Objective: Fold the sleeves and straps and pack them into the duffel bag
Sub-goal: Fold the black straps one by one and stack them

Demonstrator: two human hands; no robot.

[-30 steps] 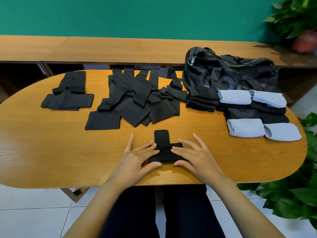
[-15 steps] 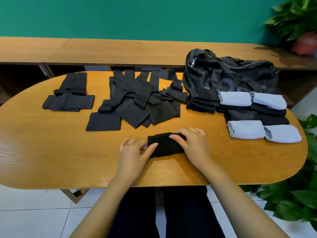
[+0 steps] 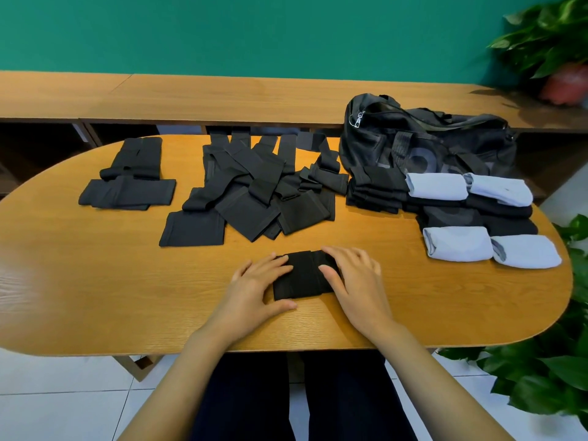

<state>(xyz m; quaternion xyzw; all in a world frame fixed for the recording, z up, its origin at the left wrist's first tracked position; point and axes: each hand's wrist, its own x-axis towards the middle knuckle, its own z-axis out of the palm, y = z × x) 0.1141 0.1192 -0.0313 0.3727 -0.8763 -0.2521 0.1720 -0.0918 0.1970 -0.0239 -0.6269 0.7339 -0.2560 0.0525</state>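
A folded black strap lies flat near the front edge of the oval wooden table. My left hand presses its left side with straight fingers. My right hand lies flat on its right side. Behind it sprawls a loose heap of unfolded black straps. A smaller pile of black sleeves lies at the far left. The black duffel bag stands at the back right. In front of the bag sit stacked folded black pieces and several rolled light-blue sleeves.
A long wooden bench runs behind the table against a green wall. Potted plants stand at the far right and beside the table's right end. My dark-trousered legs are under the front edge above white floor tiles.
The strap went from a T-shape to a compact folded rectangle. Both hands folded it over, then flattened out on top of it.
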